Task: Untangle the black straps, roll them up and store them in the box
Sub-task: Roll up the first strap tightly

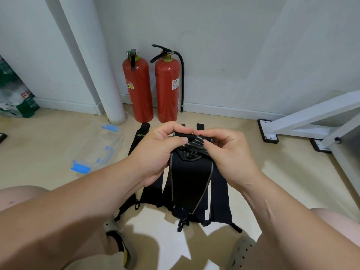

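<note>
both hands are raised together over the floor, working the top end of one black strap [190, 178]. the left hand [157, 152] has its fingers curled, thumb laid across the front and forefinger hooked over the top, pinching the folded end of the strap. the right hand [229, 152] mirrors it from the other side, thumb and bent fingers closed on the same folded end where grey stripes show. the two hands are close, thumbs nearly meeting, with the small roll of strap between them. below the grip the strap hangs down wide and flat, grey edging along both sides, its lower end reaching the floor [58, 152] between the person's feet.

more black straps [220, 195] lie side by side on the floor under the held one, running away toward the wall; one to the left carries yellow lettering near its far end. the clear box [97, 149] with blue clips sits on the floor to the left of the straps, apart from them; whether a lid covers it i cannot tell.

two red fire extinguishers [167, 88] stand against the wall beyond the straps, beside a white pipe [105, 75]. a white frame [311, 117] stands to the right.
</note>
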